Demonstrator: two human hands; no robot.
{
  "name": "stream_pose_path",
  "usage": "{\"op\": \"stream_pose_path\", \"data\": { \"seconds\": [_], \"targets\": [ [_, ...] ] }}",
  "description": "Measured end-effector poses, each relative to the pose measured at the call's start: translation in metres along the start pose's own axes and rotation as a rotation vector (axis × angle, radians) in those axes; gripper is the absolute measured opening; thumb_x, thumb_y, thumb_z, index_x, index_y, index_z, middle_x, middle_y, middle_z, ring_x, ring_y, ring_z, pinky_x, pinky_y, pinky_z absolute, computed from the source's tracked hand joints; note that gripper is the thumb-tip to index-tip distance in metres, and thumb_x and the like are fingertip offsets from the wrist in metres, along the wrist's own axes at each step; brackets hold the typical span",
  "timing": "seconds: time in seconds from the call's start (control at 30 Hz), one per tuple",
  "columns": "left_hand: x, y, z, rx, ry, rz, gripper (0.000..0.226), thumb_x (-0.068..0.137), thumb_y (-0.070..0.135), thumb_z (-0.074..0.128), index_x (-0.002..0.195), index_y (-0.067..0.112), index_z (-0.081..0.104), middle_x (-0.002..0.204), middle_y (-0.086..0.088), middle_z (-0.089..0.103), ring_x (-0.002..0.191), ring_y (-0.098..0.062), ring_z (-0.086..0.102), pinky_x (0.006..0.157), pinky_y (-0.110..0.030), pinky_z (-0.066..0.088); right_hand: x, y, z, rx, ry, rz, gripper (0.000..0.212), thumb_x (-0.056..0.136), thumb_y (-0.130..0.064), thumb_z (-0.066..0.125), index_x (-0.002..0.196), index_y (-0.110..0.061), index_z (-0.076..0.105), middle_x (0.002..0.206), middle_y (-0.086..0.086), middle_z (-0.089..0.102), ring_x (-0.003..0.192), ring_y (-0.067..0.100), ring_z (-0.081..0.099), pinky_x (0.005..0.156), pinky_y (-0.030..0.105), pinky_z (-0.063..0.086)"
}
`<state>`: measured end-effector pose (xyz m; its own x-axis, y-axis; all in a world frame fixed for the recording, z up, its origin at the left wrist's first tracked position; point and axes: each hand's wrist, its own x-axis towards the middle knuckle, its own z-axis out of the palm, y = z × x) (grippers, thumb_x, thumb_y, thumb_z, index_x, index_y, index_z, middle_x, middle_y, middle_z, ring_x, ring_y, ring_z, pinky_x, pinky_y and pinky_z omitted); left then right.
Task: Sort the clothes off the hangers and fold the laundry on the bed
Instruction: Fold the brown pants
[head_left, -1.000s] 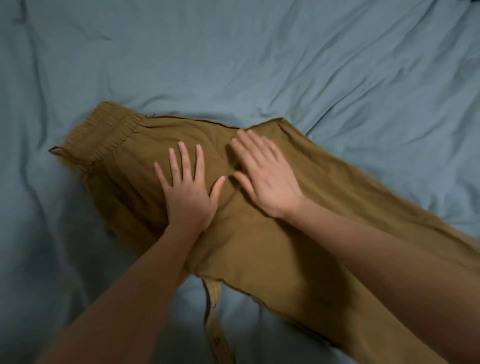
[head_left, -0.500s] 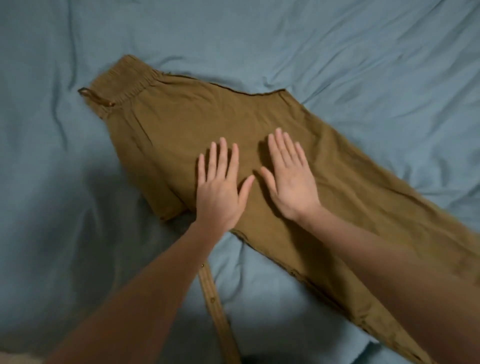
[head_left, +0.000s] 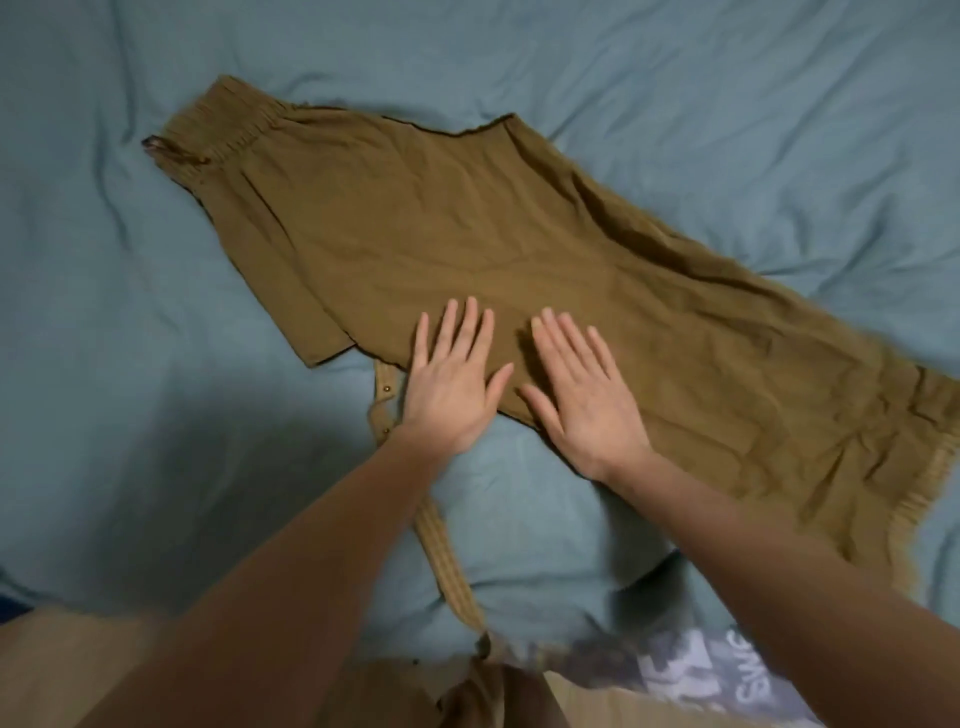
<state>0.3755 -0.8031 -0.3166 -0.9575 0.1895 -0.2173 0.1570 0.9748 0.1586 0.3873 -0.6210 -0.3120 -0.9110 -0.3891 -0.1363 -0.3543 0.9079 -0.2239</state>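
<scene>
Brown trousers (head_left: 467, 234) lie flat on the bed (head_left: 727, 104), both hands pressed on their near edge.

The left hand (head_left: 452, 387) and right hand (head_left: 582, 397) rest palm-down, fingers straight and slightly apart, gripping nothing. The cloth looks light, soft and limp, likely to sag and crease when lifted, so the elastic waistband (head_left: 223, 124) or the hems are probably the best holds. The long axis runs diagonally, waistband far left, legs near right. A loose strap (head_left: 441, 551) trails toward the person.

Domestic bedroom: a bed (head_left: 727, 104) spread with rumpled blue-grey bedding fills the view, with brown trousers (head_left: 493, 234) laid flat on it.
</scene>
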Motion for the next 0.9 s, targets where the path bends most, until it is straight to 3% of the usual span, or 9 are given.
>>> {"op": "stream_pose_path", "data": {
  "seconds": [0.1,0.2,0.33,0.4,0.5,0.57,0.7,0.83,0.9],
  "targets": [
    [-0.035,-0.020,0.008,-0.027,-0.085,-0.084,0.066,0.101,0.050,0.023,0.155,0.017,0.004,0.162,-0.002,-0.004,0.149,-0.021,-0.007,0.119,-0.040,-0.007,-0.044,0.034,0.017,-0.131,-0.045,0.141,0.063,0.098,-0.043,0.016,0.151,-0.012,0.024,0.158,0.003,0.021,0.146,0.019,0.021,0.118,0.034,0.005],
    [-0.071,-0.043,-0.005,-0.153,0.051,-0.175,0.070,0.098,0.037,0.046,0.154,0.013,0.012,0.161,-0.012,0.005,0.148,-0.026,0.007,0.120,-0.039,0.009,-0.052,0.037,0.005,-0.163,-0.063,0.314,0.054,0.102,-0.035,0.020,0.151,-0.011,0.023,0.159,0.007,0.018,0.147,0.021,0.013,0.119,0.036,0.001],
    [-0.094,-0.046,-0.020,-0.742,0.100,-0.609,0.056,0.083,0.010,0.068,0.133,0.002,0.045,0.118,-0.018,0.059,0.113,-0.031,0.057,0.096,-0.032,0.046,-0.054,-0.039,-0.026,0.230,0.038,0.271,0.030,0.098,-0.030,0.044,0.116,-0.010,0.057,0.114,0.013,0.058,0.109,0.030,0.052,0.095,0.037,0.039],
    [-0.097,-0.038,-0.029,-1.058,-0.047,-0.721,0.034,0.085,0.005,0.067,0.117,-0.004,0.057,0.099,-0.015,0.069,0.092,-0.028,0.067,0.074,-0.023,0.051,-0.064,-0.084,-0.030,0.482,-0.044,0.237,0.030,0.094,-0.035,0.053,0.114,-0.013,0.058,0.102,0.006,0.062,0.098,0.022,0.057,0.086,0.033,0.043],
    [-0.106,-0.022,-0.051,-1.462,-0.231,-0.734,0.012,0.093,0.005,0.059,0.102,-0.002,0.063,0.083,-0.010,0.067,0.070,-0.016,0.065,0.062,-0.020,0.055,-0.074,-0.133,-0.035,0.771,-0.198,0.267,0.042,0.085,-0.037,0.067,0.121,-0.022,0.050,0.084,-0.006,0.062,0.075,0.007,0.058,0.071,0.020,0.046],
    [-0.111,-0.016,-0.065,-1.557,-0.238,-0.712,0.007,0.095,0.006,0.057,0.091,0.005,0.063,0.081,-0.008,0.066,0.070,-0.012,0.064,0.058,-0.017,0.055,-0.082,-0.148,-0.035,0.915,-0.258,0.302,0.038,0.083,-0.024,0.072,0.113,-0.024,0.048,0.074,-0.007,0.058,0.059,0.003,0.053,0.057,0.013,0.040],
    [-0.110,-0.015,-0.087,-1.631,-0.192,-0.783,0.007,0.094,0.010,0.060,0.088,0.010,0.062,0.079,-0.004,0.066,0.072,-0.011,0.063,0.056,-0.017,0.053,-0.098,-0.136,-0.050,1.009,-0.239,0.424,0.024,0.084,-0.008,0.068,0.086,-0.024,0.050,0.058,-0.001,0.055,0.041,0.005,0.046,0.044,0.021,0.041],
    [-0.096,-0.006,-0.106,-1.627,-0.107,-0.878,0.010,0.090,0.009,0.065,0.084,0.011,0.058,0.076,-0.004,0.061,0.066,-0.012,0.056,0.062,-0.021,0.054,-0.107,-0.085,-0.089,0.913,-0.100,0.427,0.021,0.081,-0.001,0.065,0.084,-0.019,0.056,0.060,-0.003,0.054,0.050,0.006,0.045,0.049,0.023,0.038],
    [-0.082,0.005,-0.115,-1.622,-0.072,-0.894,0.010,0.091,0.009,0.064,0.084,0.010,0.058,0.074,-0.003,0.060,0.062,-0.011,0.056,0.053,-0.017,0.052,-0.106,-0.053,-0.112,0.900,-0.007,0.428,0.020,0.081,0.003,0.063,0.082,-0.017,0.058,0.065,0.002,0.056,0.058,0.011,0.046,0.053,0.025,0.039]
  ]
}}
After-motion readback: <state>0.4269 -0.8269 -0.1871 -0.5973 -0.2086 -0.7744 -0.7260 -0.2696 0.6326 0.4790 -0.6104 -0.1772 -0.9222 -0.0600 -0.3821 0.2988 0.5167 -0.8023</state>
